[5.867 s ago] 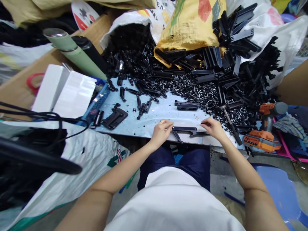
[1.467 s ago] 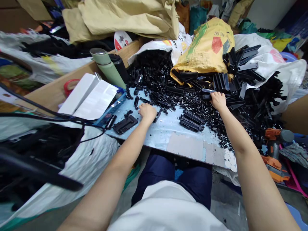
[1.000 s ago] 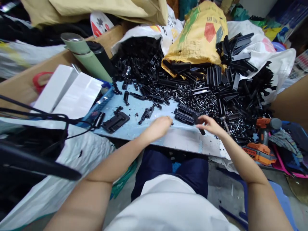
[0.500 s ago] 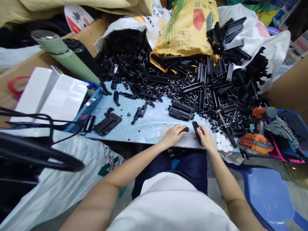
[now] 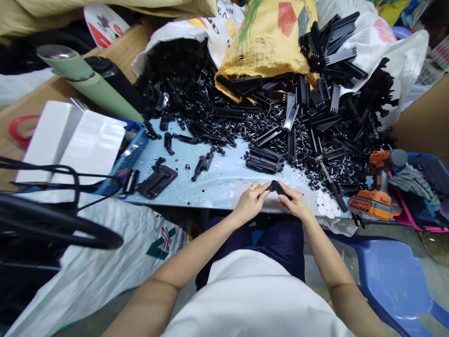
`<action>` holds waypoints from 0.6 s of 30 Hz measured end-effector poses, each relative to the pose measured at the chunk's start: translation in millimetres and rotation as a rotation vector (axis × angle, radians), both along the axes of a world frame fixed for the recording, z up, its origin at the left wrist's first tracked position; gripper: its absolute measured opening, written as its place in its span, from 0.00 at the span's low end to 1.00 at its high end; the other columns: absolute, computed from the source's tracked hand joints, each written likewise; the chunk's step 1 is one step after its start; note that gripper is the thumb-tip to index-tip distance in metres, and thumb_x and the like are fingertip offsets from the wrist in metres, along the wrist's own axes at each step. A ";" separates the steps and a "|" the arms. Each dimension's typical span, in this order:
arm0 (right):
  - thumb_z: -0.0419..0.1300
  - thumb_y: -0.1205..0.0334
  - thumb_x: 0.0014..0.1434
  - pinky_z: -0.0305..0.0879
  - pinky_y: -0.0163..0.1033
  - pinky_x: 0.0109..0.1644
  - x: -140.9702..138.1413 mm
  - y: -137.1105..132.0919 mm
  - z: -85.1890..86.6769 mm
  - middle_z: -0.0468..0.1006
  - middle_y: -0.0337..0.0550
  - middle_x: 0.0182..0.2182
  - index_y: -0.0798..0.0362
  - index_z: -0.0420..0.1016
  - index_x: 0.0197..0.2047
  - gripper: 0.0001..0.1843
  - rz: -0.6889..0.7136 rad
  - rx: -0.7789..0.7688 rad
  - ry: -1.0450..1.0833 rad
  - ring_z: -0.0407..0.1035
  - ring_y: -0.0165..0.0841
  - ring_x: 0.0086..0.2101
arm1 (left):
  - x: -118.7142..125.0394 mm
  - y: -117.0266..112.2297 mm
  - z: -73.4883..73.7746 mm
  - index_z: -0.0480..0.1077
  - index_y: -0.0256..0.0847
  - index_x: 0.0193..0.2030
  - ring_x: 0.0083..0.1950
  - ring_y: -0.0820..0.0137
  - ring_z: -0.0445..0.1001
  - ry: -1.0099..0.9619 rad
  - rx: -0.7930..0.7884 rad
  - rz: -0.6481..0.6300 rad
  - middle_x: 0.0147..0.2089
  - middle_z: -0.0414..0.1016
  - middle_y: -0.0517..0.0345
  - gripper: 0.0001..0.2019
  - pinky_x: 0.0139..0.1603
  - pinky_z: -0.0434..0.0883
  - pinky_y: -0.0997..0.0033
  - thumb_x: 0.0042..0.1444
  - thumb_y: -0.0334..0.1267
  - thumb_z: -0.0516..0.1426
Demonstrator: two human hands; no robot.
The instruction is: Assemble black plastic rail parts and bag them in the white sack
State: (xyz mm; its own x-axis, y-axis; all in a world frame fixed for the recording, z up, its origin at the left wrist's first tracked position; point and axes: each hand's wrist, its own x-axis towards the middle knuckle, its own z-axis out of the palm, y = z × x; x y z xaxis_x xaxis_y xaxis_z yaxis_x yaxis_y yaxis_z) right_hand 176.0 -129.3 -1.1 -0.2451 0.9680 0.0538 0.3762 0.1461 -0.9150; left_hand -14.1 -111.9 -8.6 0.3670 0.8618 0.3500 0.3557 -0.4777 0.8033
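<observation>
Near the table's front edge, my left hand is closed on a small black plastic part, much of it hidden by the fingertips. My right hand grips a longer black plastic piece, tilted with its far end up against the small part. The two parts meet between my fingertips; whether they are joined I cannot tell. Just beyond my hands lies a group of long black plastic pieces. Under the hands is a pale sheet on the blue tabletop.
Black parts and screws heap along the back, below a yellow sack. On the right are a hammer, white discs and an orange cordless drill. A black bracket and a blue basket lie left.
My hands have come together. The right one has moved left, bringing the long piece against the small part in my left hand. The camera view has shifted slightly.
</observation>
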 end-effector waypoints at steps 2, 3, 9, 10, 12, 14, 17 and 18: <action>0.51 0.46 0.58 0.67 0.36 0.29 -10.0 -4.8 -1.6 0.72 0.45 0.33 0.55 0.62 0.61 0.32 -0.061 0.041 0.016 0.61 0.24 0.19 | 9.2 -7.1 2.1 0.64 0.37 0.55 0.39 0.68 0.68 -0.057 0.065 0.090 0.37 0.65 0.50 0.19 0.42 0.69 0.72 0.67 0.44 0.42; 0.50 0.45 0.59 0.67 0.36 0.29 -17.0 -7.7 -2.7 0.72 0.46 0.34 0.55 0.60 0.62 0.33 -0.101 0.060 0.033 0.62 0.25 0.20 | 14.5 -10.4 3.0 0.64 0.36 0.55 0.40 0.68 0.68 -0.087 0.099 0.154 0.39 0.65 0.49 0.20 0.42 0.69 0.72 0.67 0.44 0.41; 0.49 0.43 0.59 0.69 0.41 0.46 -51.6 -18.1 -4.1 0.75 0.50 0.39 0.53 0.61 0.62 0.33 -0.290 0.188 0.056 0.71 0.37 0.40 | 30.0 -14.7 8.8 0.64 0.36 0.54 0.44 0.67 0.68 -0.151 0.215 0.305 0.45 0.67 0.46 0.19 0.45 0.70 0.70 0.68 0.43 0.41; 0.49 0.43 0.59 0.67 0.42 0.49 -54.4 -18.5 -4.7 0.75 0.50 0.40 0.53 0.62 0.62 0.33 -0.315 0.198 0.054 0.70 0.38 0.44 | 29.5 -12.8 10.3 0.64 0.36 0.54 0.45 0.66 0.68 -0.159 0.221 0.293 0.45 0.67 0.46 0.18 0.45 0.70 0.69 0.68 0.43 0.41; 0.48 0.44 0.60 0.64 0.44 0.54 -58.7 -19.2 -8.3 0.74 0.50 0.43 0.53 0.61 0.62 0.32 -0.361 0.211 0.052 0.66 0.39 0.50 | 28.3 -8.5 12.6 0.65 0.36 0.53 0.44 0.67 0.68 -0.184 0.227 0.273 0.44 0.68 0.47 0.18 0.45 0.70 0.69 0.68 0.42 0.41; 0.46 0.44 0.61 0.62 0.44 0.57 -61.3 -19.3 -14.7 0.72 0.50 0.47 0.53 0.58 0.63 0.32 -0.385 0.224 0.050 0.64 0.38 0.53 | 28.0 -4.4 11.5 0.65 0.36 0.52 0.44 0.66 0.68 -0.213 0.209 0.239 0.43 0.68 0.47 0.18 0.46 0.70 0.68 0.67 0.44 0.41; 0.44 0.46 0.62 0.63 0.42 0.55 -54.4 -11.5 -21.5 0.70 0.49 0.51 0.52 0.56 0.64 0.31 -0.301 0.217 -0.040 0.64 0.37 0.52 | 28.3 -1.7 -1.0 0.65 0.37 0.51 0.45 0.65 0.69 -0.258 0.061 0.226 0.44 0.67 0.47 0.20 0.45 0.71 0.68 0.66 0.49 0.43; 0.45 0.47 0.62 0.64 0.42 0.54 -46.7 -4.6 -20.5 0.70 0.48 0.51 0.51 0.58 0.63 0.30 -0.249 0.210 -0.113 0.66 0.36 0.51 | 27.7 -2.1 -7.8 0.63 0.37 0.53 0.43 0.65 0.69 -0.279 -0.038 0.244 0.43 0.66 0.47 0.21 0.43 0.71 0.68 0.65 0.51 0.43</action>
